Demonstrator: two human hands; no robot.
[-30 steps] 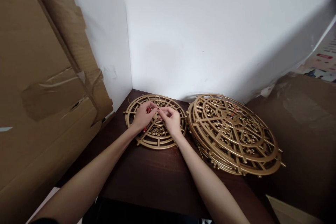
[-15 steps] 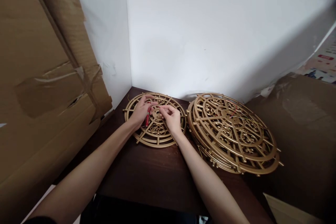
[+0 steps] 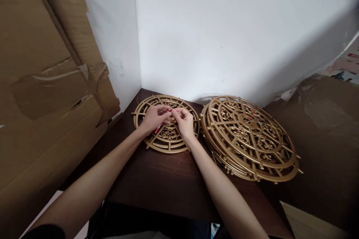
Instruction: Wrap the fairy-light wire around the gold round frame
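My left hand point(image 3: 153, 118) is closed around a slim red tool point(image 3: 158, 127), whose lower end sticks out below the fingers; the rest of it is covered, so its exact kind does not show. Fingertip to fingertip with it, my right hand point(image 3: 184, 123) pinches something too small to make out. Both hands are above the centre of a round gold openwork panel point(image 3: 169, 151) with spokes and scrolls. This panel lies flat on the dark wooden table point(image 3: 157, 183), its middle partly hidden by my fingers.
To the right, a stack of similar gold panels point(image 3: 259, 166) leans unevenly, with thin wires on top. Cardboard point(image 3: 53, 93) stands along the left, and another cardboard piece point(image 3: 322, 127) is at the right. A white wall point(image 3: 213, 37) closes off the back.
My left hand has turned and come in against the right fingertips, its fingers closing more over the red tool. The tool now tilts more. My right hand stays nearly in place.
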